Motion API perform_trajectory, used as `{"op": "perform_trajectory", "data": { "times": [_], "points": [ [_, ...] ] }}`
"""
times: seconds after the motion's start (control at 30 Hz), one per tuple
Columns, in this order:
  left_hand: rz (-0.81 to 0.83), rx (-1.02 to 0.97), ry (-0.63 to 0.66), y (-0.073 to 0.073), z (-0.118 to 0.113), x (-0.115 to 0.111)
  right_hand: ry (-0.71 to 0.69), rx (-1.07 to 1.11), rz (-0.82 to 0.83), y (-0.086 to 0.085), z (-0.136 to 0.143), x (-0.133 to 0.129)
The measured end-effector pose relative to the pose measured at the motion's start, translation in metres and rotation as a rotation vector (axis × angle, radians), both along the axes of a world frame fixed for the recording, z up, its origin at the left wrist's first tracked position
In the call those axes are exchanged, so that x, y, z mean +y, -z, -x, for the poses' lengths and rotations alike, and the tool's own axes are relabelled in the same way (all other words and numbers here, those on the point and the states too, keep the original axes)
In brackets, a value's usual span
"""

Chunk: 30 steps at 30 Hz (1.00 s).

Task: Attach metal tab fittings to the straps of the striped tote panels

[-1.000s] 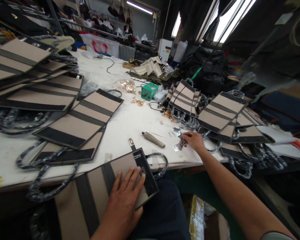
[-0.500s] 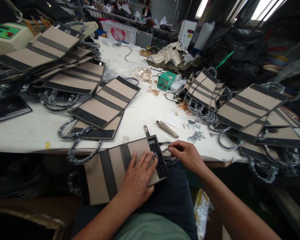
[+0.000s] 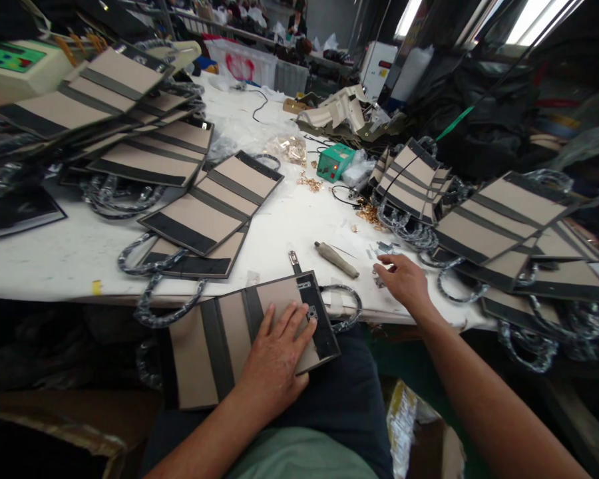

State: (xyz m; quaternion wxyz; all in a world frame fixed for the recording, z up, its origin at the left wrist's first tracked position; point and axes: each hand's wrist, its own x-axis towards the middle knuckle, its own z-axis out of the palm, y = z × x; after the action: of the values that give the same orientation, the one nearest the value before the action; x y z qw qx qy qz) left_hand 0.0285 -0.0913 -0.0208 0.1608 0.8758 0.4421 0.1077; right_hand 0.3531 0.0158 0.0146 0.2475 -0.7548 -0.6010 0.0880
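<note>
Across my lap and against the table edge lies a beige panel with dark bands, a wrapped loop handle at its right end. My left hand rests flat on it, fingers spread beside small metal plates on the dark end strip. A strap with a metal tip sticks out from its top edge. My right hand is over small grey metal pieces, thumb and fingers apart; nothing is visible in it. Left of that hand lies a wrapped tool.
Stacked striped panels with handles stand at the left and right of the white table. Farther back are a green box, gold-coloured pieces and a clear bag of parts. A person is in the background.
My right hand has moved right, from the panel's handle end to the metal pieces, and its fingers have opened. The small piece it pinched is no longer visible. My left hand stays on the panel.
</note>
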Motion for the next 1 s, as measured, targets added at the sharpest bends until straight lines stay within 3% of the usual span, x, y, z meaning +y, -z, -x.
{"op": "perform_trajectory", "data": {
  "times": [0.07, 0.13, 0.23, 0.37, 0.47, 0.67, 0.83, 1.0],
  "points": [
    [0.016, 0.008, 0.006, -0.001, -0.001, 0.000, -0.085, -0.101, -0.159, 0.004, 0.013, 0.005],
    [0.033, 0.021, 0.010, -0.002, -0.001, 0.000, -0.242, -0.109, -0.210, 0.008, 0.039, 0.011],
    [0.050, 0.044, 0.002, -0.007, -0.002, 0.001, -0.379, -0.148, -0.085, 0.018, 0.079, 0.029],
    [0.052, 0.086, 0.004, -0.013, -0.005, 0.000, -0.379, -0.132, -0.005, 0.027, 0.098, 0.049],
    [0.052, 0.118, 0.028, -0.016, -0.007, 0.000, -0.386, 0.163, -0.051, 0.015, 0.095, 0.042],
    [0.048, 0.144, 0.036, -0.016, -0.011, -0.001, -0.257, 1.156, -0.240, -0.024, 0.121, -0.012],
    [0.048, 0.166, 0.047, -0.016, -0.010, 0.001, -0.208, 1.647, -0.206, -0.008, 0.148, -0.029],
    [0.047, 0.162, 0.049, -0.015, -0.010, 0.001, -0.158, 1.754, -0.221, 0.010, 0.150, -0.031]
  ]
}}
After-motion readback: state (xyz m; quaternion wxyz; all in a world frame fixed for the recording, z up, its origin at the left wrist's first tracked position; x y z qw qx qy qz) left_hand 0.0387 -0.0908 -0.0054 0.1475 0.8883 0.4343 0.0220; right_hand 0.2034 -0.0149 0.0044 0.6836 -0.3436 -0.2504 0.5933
